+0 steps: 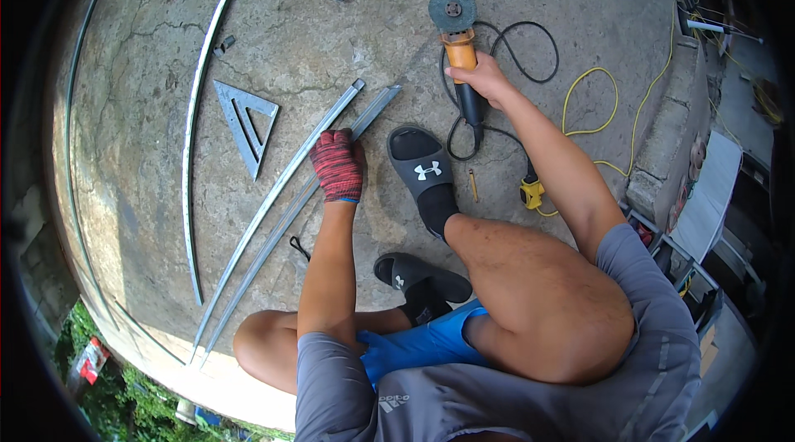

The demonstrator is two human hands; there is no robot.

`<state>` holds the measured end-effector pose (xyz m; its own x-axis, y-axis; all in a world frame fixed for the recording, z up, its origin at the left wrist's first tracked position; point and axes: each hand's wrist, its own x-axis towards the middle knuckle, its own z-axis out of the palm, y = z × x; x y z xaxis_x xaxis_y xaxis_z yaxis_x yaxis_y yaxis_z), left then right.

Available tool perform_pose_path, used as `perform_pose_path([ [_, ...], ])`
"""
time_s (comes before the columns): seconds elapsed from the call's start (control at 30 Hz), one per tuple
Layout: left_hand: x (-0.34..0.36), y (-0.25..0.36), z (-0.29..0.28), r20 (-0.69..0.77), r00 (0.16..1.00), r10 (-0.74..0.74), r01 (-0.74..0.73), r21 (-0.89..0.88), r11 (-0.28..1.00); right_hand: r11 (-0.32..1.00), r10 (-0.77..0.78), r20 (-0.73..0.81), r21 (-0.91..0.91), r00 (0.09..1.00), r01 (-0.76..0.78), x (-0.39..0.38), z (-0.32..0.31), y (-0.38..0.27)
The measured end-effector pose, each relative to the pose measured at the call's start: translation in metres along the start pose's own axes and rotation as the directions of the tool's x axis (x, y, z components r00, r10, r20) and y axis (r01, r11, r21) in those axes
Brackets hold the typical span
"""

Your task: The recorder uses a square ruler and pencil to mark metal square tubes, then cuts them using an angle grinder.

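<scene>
My left hand [337,165], in a red and black knit glove, is closed over two long metal channels lying side by side on the concrete. The left metal channel [277,185] passes under my fingers; the right metal channel [374,111] shows its end past my knuckles. My bare right hand [483,78] grips an orange and black angle grinder [460,60] by its body. Its dark cutting disc [452,10] points away from me and stands apart from the channels. Whether the disc is spinning cannot be made out.
A triangular metal speed square [247,126] lies left of the channels, beside another long metal strip [195,111]. A black cord [553,57] loops right of the grinder. Further right run a yellow cord [614,103] and a yellow tape measure [532,192]. My sandalled foot [422,165] is close by.
</scene>
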<state>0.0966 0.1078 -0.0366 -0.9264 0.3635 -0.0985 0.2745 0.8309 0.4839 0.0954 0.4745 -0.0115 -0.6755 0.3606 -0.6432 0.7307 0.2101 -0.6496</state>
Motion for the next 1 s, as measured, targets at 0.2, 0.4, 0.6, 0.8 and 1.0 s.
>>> perform_pose_path([
  [0.2, 0.004, 0.009, -0.001, 0.037, 0.997, -0.066, 0.064, 0.053, 0.997, 0.978, 0.041, 0.053, 0.201, 0.998, -0.050, -0.020, -0.001, -0.032],
  [0.4, 0.013, 0.133, -0.016, 0.418, 0.900, -0.121, 0.413, -0.732, 0.542, 0.928, -0.115, -0.058, 0.349, 0.992, 0.128, -0.062, 0.020, -0.068],
  [0.6, 0.022, 0.192, -0.018, 0.462, 0.887, 0.009, 0.392, -0.764, 0.513, 0.824, -0.215, 0.125, 0.555, 0.969, 0.112, -0.083, 0.010, -0.101],
  [0.8, 0.035, 0.190, -0.051, 0.740, 0.599, 0.304, 0.696, -0.670, 0.259, 0.717, -0.195, 0.325, 0.691, 0.925, -0.092, -0.076, -0.027, -0.098],
  [1.0, 0.015, 0.209, -0.013, 0.519, 0.843, 0.142, 0.366, -0.747, 0.554, 0.791, -0.155, 0.208, 0.611, 0.966, -0.004, -0.078, -0.027, -0.097],
])
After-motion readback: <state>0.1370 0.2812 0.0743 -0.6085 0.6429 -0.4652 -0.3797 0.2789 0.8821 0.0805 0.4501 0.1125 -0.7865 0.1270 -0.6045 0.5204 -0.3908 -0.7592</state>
